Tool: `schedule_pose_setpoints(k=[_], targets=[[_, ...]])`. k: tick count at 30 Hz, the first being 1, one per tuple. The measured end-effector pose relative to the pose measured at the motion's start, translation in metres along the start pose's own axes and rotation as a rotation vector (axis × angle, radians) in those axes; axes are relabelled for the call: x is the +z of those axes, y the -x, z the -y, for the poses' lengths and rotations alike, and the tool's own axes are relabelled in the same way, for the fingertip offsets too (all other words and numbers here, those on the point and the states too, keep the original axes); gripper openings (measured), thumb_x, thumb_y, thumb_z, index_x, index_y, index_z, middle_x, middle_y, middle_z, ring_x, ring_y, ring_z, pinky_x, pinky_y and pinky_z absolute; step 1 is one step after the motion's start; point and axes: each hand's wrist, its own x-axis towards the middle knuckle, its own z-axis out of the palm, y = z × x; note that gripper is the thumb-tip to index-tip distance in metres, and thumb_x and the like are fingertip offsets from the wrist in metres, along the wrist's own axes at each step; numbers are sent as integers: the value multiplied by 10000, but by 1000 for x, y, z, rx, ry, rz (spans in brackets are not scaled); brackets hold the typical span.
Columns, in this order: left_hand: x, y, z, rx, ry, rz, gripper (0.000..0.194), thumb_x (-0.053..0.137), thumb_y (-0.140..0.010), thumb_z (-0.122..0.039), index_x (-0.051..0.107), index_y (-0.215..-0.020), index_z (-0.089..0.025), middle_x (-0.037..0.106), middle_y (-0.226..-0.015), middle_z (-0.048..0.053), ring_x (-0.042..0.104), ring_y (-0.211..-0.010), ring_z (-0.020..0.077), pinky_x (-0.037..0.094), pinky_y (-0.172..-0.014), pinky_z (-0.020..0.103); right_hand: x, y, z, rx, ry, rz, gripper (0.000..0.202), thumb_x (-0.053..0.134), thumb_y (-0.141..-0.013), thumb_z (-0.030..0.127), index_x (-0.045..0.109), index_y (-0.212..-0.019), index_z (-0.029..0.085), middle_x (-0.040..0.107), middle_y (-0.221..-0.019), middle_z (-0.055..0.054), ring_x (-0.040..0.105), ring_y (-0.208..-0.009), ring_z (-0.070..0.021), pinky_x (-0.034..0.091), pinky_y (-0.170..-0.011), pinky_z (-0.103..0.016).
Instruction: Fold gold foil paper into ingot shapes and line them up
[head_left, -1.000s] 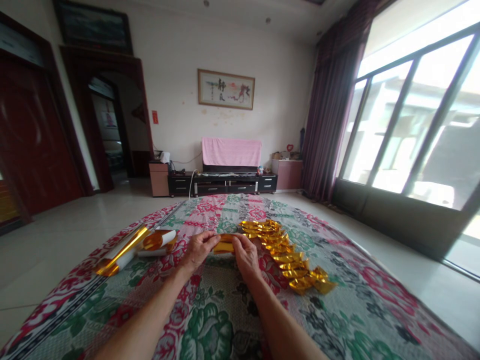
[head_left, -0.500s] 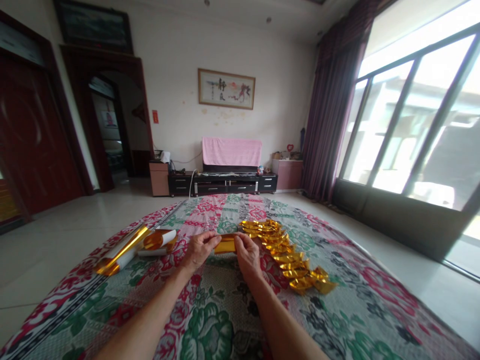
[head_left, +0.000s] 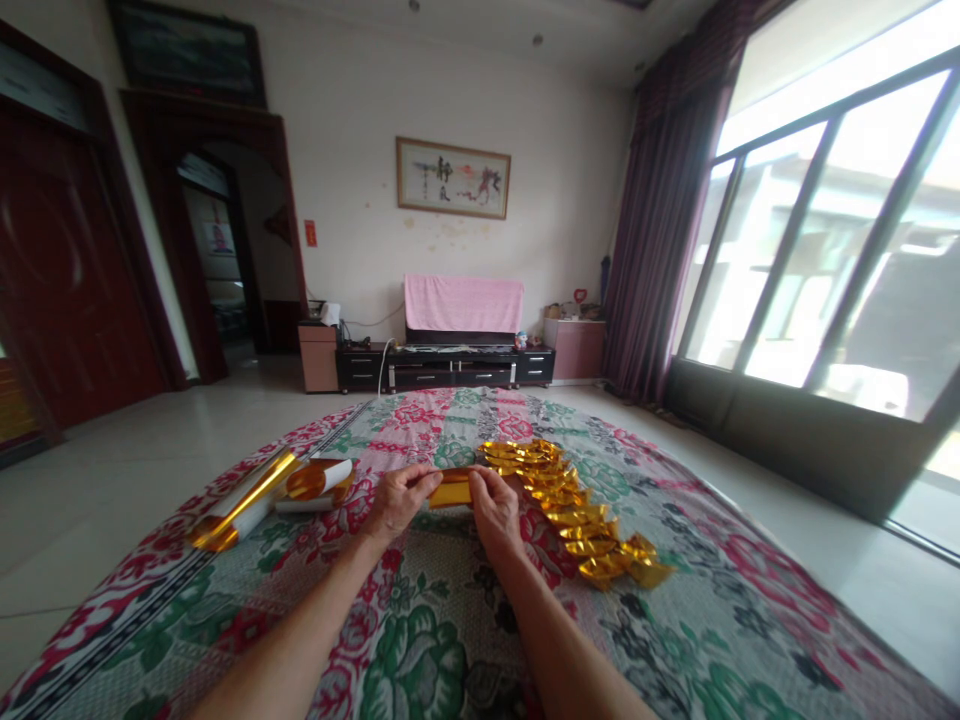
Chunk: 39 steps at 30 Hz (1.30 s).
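Observation:
A small piece of gold foil paper [head_left: 451,490] is stretched between my hands above the flowered cloth. My left hand [head_left: 399,500] pinches its left end, and my right hand [head_left: 495,506] pinches its right end. Right of my right hand lies a row of several folded gold foil pieces [head_left: 574,516], running from the middle toward the lower right. On the left, a curled gold and white foil sheet [head_left: 247,500] rests beside another rolled foil sheet [head_left: 319,482].
The flowered cloth [head_left: 420,655] covers a large rounded surface. Beyond it stand a low black cabinet [head_left: 450,374] and a pink cloth [head_left: 463,303] draped over something. Windows and a purple curtain [head_left: 664,220] are at the right, a dark red door [head_left: 67,240] at the left.

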Motion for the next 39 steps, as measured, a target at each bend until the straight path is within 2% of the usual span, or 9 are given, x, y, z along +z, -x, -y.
schedule_pose_setpoints(k=[12, 19, 39], targets=[[0, 0, 0, 2, -17, -10, 296, 564, -695, -348, 702, -863, -148, 665, -647, 17, 572, -612, 138, 432, -568, 199, 0, -1, -3, 23, -6, -5, 349, 513, -708, 411, 662, -833, 121, 637, -695, -35, 549, -605, -139, 440, -544, -220], [0, 0, -4, 25, -61, -23, 283, 569, -700, -366, 703, -846, -163, 697, -745, 29, 610, -697, 160, 458, -641, 218, -1, 0, -1, 21, 18, -27, 364, 522, -702, 428, 675, -837, 127, 641, -687, -31, 553, -603, -142, 438, -538, -222], [0, 2, -8, 59, -85, -41, 272, 557, -718, -369, 707, -835, -173, 703, -749, 28, 616, -682, 154, 464, -620, 215, -3, -1, -4, 0, 62, -26, 366, 511, -718, 426, 676, -859, 132, 640, -694, -30, 552, -619, -143, 435, -549, -220]])
